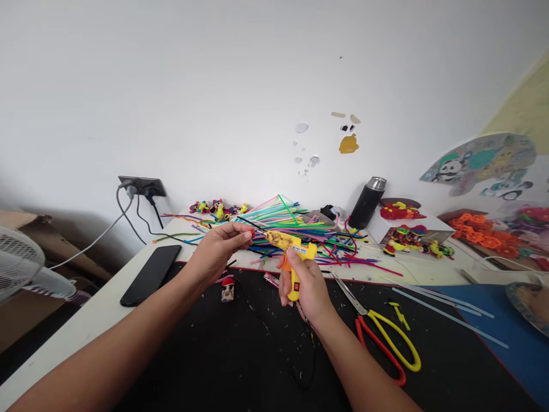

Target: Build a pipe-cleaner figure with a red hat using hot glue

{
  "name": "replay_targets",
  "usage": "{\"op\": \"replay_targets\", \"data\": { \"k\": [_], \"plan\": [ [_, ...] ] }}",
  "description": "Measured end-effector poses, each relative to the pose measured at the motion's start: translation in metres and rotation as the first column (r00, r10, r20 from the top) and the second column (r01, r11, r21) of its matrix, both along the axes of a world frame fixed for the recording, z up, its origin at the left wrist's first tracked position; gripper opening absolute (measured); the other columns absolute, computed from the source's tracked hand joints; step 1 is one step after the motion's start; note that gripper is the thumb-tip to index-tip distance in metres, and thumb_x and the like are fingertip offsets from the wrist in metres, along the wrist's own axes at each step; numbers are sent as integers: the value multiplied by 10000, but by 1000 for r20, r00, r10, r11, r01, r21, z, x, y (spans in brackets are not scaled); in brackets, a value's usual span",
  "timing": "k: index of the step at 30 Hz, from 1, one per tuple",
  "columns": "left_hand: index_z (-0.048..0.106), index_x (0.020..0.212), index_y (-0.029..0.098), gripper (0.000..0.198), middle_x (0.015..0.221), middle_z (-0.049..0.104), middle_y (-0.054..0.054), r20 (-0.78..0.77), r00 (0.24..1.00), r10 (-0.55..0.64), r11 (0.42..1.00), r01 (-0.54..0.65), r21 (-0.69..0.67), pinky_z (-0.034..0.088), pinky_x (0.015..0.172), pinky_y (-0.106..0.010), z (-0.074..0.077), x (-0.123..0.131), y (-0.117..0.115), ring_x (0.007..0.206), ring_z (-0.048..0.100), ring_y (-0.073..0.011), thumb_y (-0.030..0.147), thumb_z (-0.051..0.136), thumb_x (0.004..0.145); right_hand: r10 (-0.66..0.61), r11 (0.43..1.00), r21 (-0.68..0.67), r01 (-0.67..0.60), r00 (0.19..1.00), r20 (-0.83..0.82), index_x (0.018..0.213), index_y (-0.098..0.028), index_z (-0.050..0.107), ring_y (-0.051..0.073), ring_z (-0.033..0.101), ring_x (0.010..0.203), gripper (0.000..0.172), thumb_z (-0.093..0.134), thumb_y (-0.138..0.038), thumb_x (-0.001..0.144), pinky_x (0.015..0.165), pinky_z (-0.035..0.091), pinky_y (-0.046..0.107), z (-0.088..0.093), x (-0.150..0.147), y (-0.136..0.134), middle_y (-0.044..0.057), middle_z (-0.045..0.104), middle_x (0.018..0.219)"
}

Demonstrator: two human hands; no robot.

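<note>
A yellow glue gun [300, 249] is gripped in my right hand [307, 283], its stained nozzle end pointing left. My left hand [223, 247] pinches a small red piece [252, 232] right at the nozzle's tip; a dark thin stem beside it runs up and left. Whether tip and piece touch, I cannot tell. Below my left hand, a small figure head [227, 290] with a red top and a drawn face lies on the black mat [206, 355]. A pink lighter [271, 279] lies between my hands, partly near the gun's handle.
Scissors [364, 312] with red and yellow handles lie right of my right hand, near clear glue sticks [450, 317]. Behind my hands spreads a pile of coloured pipe cleaners [274, 217]. A phone [151, 274] lies left, a black thermos [366, 205] stands at the back.
</note>
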State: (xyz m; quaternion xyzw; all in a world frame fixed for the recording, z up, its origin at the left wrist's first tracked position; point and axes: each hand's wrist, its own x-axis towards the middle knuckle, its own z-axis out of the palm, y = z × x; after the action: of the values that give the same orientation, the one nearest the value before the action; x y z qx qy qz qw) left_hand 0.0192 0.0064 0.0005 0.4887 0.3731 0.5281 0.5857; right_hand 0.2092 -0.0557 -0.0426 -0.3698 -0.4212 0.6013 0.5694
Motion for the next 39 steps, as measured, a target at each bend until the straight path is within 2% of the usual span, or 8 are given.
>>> {"op": "replay_targets", "data": {
  "k": [10, 39],
  "plan": [
    [792, 813, 165, 318, 739, 702, -21, -45, 999, -22, 1000, 23, 9, 463, 690, -260, -1, 1, -1, 691, 591, -138, 375, 954, 637, 7, 1000, -1, -7, 1000, 28, 754, -178, 612, 113, 466, 285, 556, 604, -715, 900, 322, 283, 200, -5, -1, 0, -56, 467, 373],
    [810, 838, 167, 333, 748, 718, -24, -8, 999, -33, 999, 32, -9, 487, 693, -246, -2, 0, 1, 700, 616, -132, 353, 973, 616, -7, 1000, -21, 8, 999, 38, 716, -190, 571, 113, 459, 268, 565, 616, -728, 883, 312, 282, 198, -3, -2, -2, -61, 454, 356]
  ]
}}
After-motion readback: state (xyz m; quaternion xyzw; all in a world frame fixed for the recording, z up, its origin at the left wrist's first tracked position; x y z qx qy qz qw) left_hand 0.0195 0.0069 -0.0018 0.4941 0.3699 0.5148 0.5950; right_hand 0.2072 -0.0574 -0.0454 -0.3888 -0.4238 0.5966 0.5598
